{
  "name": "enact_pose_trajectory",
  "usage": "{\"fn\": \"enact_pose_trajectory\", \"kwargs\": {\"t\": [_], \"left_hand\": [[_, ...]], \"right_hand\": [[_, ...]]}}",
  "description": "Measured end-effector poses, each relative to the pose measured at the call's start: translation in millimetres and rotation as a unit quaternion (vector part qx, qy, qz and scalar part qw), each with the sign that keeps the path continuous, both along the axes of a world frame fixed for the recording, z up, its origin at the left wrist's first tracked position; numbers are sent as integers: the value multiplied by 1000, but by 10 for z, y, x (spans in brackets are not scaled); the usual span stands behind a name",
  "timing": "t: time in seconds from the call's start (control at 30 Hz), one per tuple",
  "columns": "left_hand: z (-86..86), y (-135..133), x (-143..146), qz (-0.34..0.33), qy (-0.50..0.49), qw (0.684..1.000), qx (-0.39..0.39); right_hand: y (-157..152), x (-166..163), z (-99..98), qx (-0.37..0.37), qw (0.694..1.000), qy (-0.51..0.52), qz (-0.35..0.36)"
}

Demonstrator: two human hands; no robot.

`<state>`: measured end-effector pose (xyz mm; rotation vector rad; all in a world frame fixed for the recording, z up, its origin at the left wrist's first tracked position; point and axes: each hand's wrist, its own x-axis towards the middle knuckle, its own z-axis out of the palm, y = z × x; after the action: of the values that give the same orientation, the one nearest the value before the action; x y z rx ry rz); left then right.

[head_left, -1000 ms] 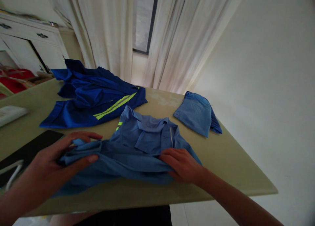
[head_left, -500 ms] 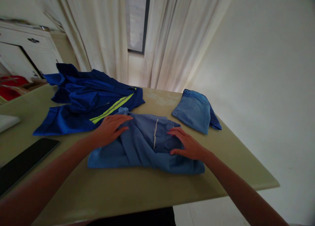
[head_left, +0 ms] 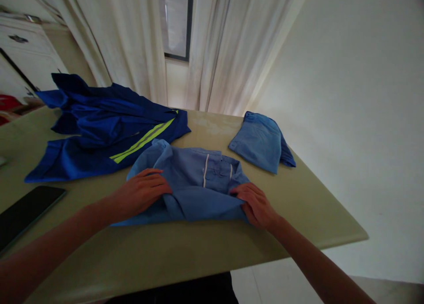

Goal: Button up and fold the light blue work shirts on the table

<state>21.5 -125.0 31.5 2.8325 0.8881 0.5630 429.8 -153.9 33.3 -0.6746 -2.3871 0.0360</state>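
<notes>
A light-blue work shirt [head_left: 190, 202] with white piping lies bunched and partly folded on the table in front of me. My right hand [head_left: 254, 203] is closed on its right edge, thumb under and fingers over the cloth, and the fabric is drawn tight there. At the left part of the shirt, my left hand [head_left: 142, 193] has its fingers pressed together, gripping the cloth; its thumb is hidden. A dark-blue garment [head_left: 96, 136] with a yellow-and-grey reflective stripe [head_left: 145, 138] lies crumpled behind, on the left.
A folded blue garment [head_left: 260, 140] lies at the table's back right, darker blue cloth beneath it. The dark phone [head_left: 31, 211] rests on the left of the table [head_left: 318, 207]. Curtains [head_left: 132, 43] hang behind; a white cabinet [head_left: 29, 43] stands back left.
Both hands have closed on the shirt, the right at its near right edge. Its front layer has been pulled up and tightened. My view has shifted slightly.
</notes>
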Motion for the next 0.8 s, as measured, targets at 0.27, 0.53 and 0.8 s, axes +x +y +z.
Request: {"fn": "enact_pose_trajectory", "kwargs": {"t": [0.27, 0.53, 0.8], "left_hand": [[483, -150, 41, 60, -164, 983, 58], [846, -299, 722, -7, -109, 972, 209], [986, -164, 327, 83, 19, 972, 219]], "right_hand": [[-145, 29, 401, 72, 985, 27, -156], [-463, -1130, 373, -63, 987, 27, -148], [-81, -1103, 221, -181, 952, -3, -249]]}}
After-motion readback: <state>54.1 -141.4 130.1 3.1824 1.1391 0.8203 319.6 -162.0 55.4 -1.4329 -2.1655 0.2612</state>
